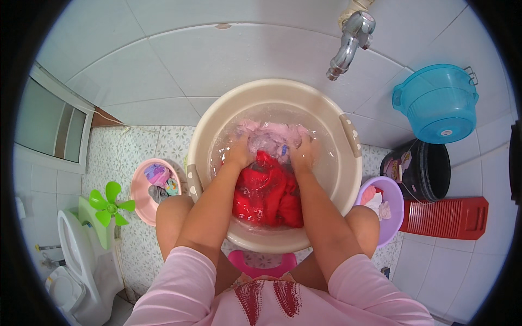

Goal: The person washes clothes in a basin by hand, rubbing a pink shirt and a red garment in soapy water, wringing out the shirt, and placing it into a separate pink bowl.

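Observation:
A large beige plastic basin (269,246) of water stands between my knees. In it, a red garment (267,195) bunches at the near side, partly under water, and a pale pink garment (265,134) with a small blue patch lies beyond it. My left hand (240,150) dips into the water at the left edge of the pink cloth. On the cloth's right edge, my right hand (304,155) is also partly under water. The fingers of both hands are hidden by water and blur, so I cannot tell whether either one grips the cloth.
A pink basin (136,195) of clothes stands left, near a green fan (111,208). On the right are a purple basin (395,224) with clothes, a black bucket (438,171), a red washboard (444,218) and a hanging blue basin (440,106). A metal tap (346,49) juts from the wall.

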The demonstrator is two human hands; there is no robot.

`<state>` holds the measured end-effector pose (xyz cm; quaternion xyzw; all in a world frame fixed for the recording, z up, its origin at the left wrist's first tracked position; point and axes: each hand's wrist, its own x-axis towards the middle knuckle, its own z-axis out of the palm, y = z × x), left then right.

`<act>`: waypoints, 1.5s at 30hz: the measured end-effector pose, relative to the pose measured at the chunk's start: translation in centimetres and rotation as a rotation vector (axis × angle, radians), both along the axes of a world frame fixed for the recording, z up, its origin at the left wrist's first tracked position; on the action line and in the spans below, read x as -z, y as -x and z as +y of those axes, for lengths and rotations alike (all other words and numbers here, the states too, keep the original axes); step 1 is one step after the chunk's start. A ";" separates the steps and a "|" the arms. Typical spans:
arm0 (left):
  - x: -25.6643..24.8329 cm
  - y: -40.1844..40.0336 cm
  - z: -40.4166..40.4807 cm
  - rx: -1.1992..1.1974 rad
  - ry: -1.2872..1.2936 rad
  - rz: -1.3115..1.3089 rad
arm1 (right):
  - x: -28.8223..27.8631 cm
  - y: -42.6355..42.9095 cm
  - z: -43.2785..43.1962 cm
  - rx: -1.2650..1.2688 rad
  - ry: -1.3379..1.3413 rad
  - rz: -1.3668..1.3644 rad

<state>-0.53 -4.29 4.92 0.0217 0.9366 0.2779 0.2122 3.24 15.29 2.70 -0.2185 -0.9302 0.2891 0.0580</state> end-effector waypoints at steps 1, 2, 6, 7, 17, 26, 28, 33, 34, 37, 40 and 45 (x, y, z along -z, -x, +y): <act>2.2 0.4 -0.4 -0.004 0.003 0.003 | -0.2 0.1 -0.6 -0.004 0.003 0.003; 4.3 0.7 -1.3 -0.041 -0.292 0.042 | -0.5 0.2 -2.1 0.045 0.064 0.026; 1.7 0.1 1.3 -0.210 -0.784 -0.231 | 0.2 0.5 -2.8 -0.253 0.086 -0.033; 1.0 0.2 1.3 -0.270 -0.834 -0.320 | -0.1 0.6 -3.6 -0.255 0.083 -0.028; 0.4 -1.1 1.9 -0.277 -1.049 -0.592 | -6.8 1.3 -6.2 -0.206 0.386 0.284; -4.0 0.2 1.1 0.019 -0.121 0.266 | -2.0 1.7 0.9 -0.094 0.103 0.348; -2.6 -0.9 1.1 0.051 0.012 0.297 | -1.5 1.0 -0.1 -0.166 -0.018 0.330; 3.7 -1.3 -0.1 0.190 0.503 0.332 | 0.1 -0.1 -1.3 -0.356 -0.011 0.127; 2.7 -1.7 0.8 0.202 0.491 0.329 | 0.5 -0.2 -0.6 -0.345 -0.020 0.119; -1.0 -2.5 1.4 0.289 0.571 0.297 | 0.7 -0.5 0.3 -0.387 -0.162 -0.249; -1.8 -1.3 0.1 -0.024 0.191 0.109 | -1.1 -0.2 0.8 -0.295 -0.200 -0.057; -3.3 1.4 -2.1 -0.049 -0.179 -0.183 | -1.4 1.5 3.2 0.405 0.659 0.140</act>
